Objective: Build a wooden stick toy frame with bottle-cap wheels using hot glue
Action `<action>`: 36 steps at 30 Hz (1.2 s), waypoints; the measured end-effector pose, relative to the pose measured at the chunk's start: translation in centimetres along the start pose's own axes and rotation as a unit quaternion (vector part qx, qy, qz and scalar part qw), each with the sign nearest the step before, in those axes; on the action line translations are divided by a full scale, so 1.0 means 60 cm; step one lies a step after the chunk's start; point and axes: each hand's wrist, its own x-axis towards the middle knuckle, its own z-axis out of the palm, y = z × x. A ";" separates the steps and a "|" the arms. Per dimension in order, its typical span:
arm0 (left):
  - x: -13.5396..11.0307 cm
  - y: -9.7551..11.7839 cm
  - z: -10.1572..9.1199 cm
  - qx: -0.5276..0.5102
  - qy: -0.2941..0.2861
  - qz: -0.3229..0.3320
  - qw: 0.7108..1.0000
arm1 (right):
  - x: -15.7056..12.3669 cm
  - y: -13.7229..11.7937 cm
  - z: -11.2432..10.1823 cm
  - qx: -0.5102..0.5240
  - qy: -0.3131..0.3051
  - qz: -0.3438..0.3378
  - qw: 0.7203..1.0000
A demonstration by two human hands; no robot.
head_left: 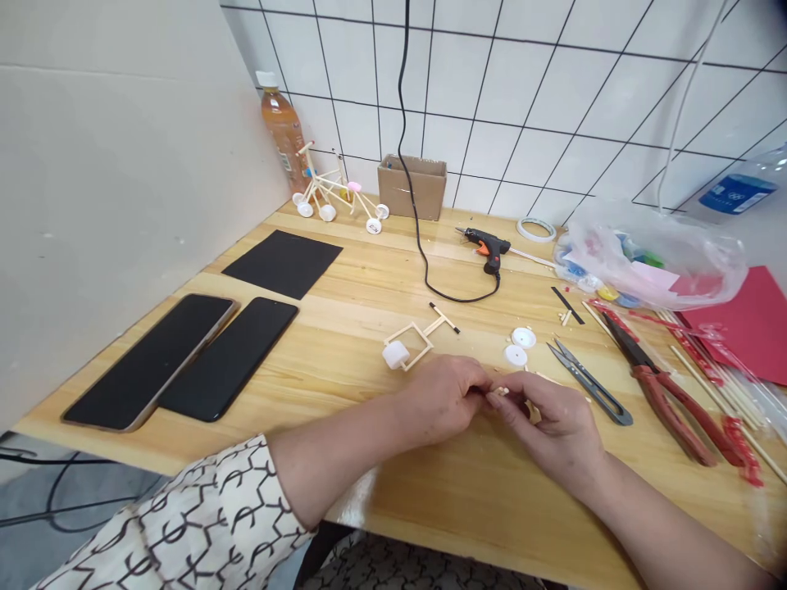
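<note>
My left hand (448, 395) and my right hand (550, 418) meet over the front of the table, fingertips pinched together. Between the right thumb and forefinger shows a small pale wooden piece (502, 392); its full shape is hidden by the fingers. What the left fingers grip is out of sight. Just beyond the left hand lies a small stick frame (411, 344) with a white block at one corner and a dark-tipped crossbar. Two white plastic discs (515, 355) rest on the wood beyond the right hand.
Snips (590, 383), red-handled pliers (673, 393) and loose sticks (707, 377) lie to the right. Further back are a glue gun (485, 246) with its cord, a tape roll (536, 229), a cardboard box (413, 187) and a stick tricycle model (332, 192). Two phones (230, 360) lie left.
</note>
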 end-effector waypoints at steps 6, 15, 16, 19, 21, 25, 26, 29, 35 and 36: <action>-0.001 -0.001 -0.004 -0.030 -0.013 0.005 0.999 | -0.002 0.002 -0.003 0.030 -0.003 0.042 0.999; -0.001 0.005 0.000 -0.228 -0.005 -0.065 0.972 | 0.005 0.021 -0.015 0.377 0.048 0.283 0.881; -0.001 0.006 0.000 -0.252 -0.012 -0.074 0.965 | 0.006 0.023 -0.016 0.402 0.061 0.291 0.866; 0.000 0.009 -0.005 -0.302 -0.035 -0.078 0.949 | 0.010 0.022 -0.020 0.457 0.104 0.324 0.822; -0.001 0.011 -0.009 -0.317 -0.040 -0.081 0.944 | 0.015 0.017 -0.024 0.480 0.124 0.348 0.796; -0.001 0.015 -0.011 -0.343 -0.026 -0.096 0.934 | 0.021 0.012 -0.031 0.503 0.129 0.369 0.771; -0.001 0.016 -0.010 -0.350 -0.023 -0.095 0.932 | 0.021 0.011 -0.032 0.508 0.127 0.370 0.767; -0.001 0.015 -0.008 -0.357 -0.020 -0.084 0.930 | 0.019 0.011 -0.030 0.525 0.120 0.373 0.755; -0.007 0.016 -0.006 -0.237 0.018 -0.022 0.971 | 0.015 0.006 -0.023 0.558 0.103 0.386 0.727; -0.008 0.016 -0.006 -0.205 0.030 -0.002 0.978 | 0.015 0.006 -0.023 0.560 0.104 0.388 0.725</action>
